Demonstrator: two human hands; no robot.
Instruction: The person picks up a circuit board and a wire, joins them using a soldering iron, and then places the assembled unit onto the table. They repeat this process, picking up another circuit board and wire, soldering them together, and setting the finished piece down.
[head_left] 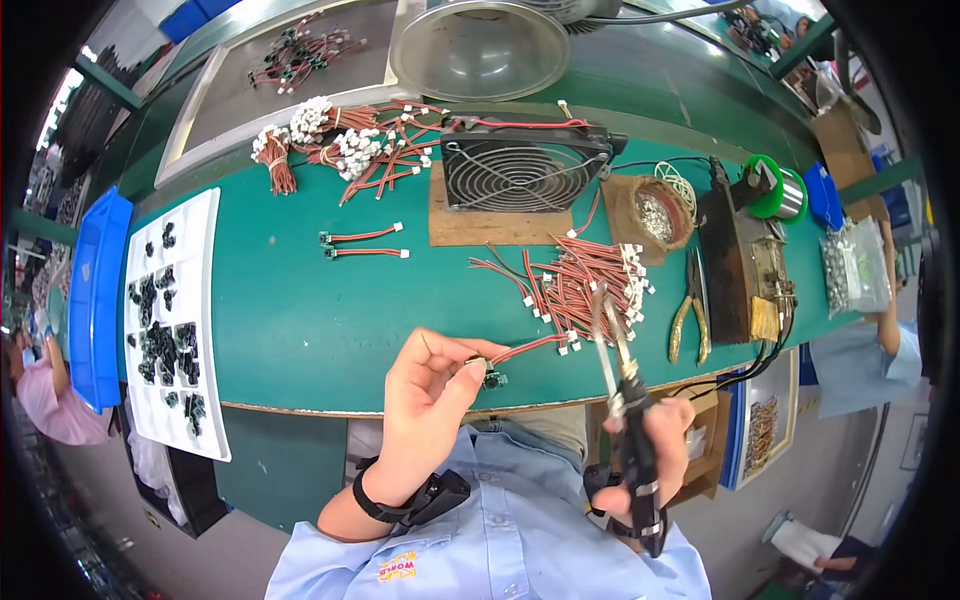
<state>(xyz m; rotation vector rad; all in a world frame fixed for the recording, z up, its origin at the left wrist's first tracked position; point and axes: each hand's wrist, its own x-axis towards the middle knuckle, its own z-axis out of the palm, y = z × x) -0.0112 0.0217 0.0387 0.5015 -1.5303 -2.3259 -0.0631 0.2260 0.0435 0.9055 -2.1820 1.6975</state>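
Close to the table's front edge, my left hand point(425, 410) pinches a small green circuit board point(494, 380) between thumb and fingertips. A red and black wire lead point(530, 348) runs from the board toward a white plug at the pile's near edge. My right hand point(668, 450) is wrapped round the black handle of a soldering iron point(638, 465). Its two metal prongs point away from me, over the right side of a pile of wire leads point(570, 280) with white plugs. The iron's tip is apart from the board.
Two boards with leads point(365, 252) lie left of centre. Bundled leads point(345, 150) and a black fan point(525, 170) stand behind. Rightward are pliers point(690, 310), a tip-cleaning pot point(655, 215), a soldering station point(735, 270) and a solder reel point(790, 195). A white tray point(205, 270) holds small black parts.
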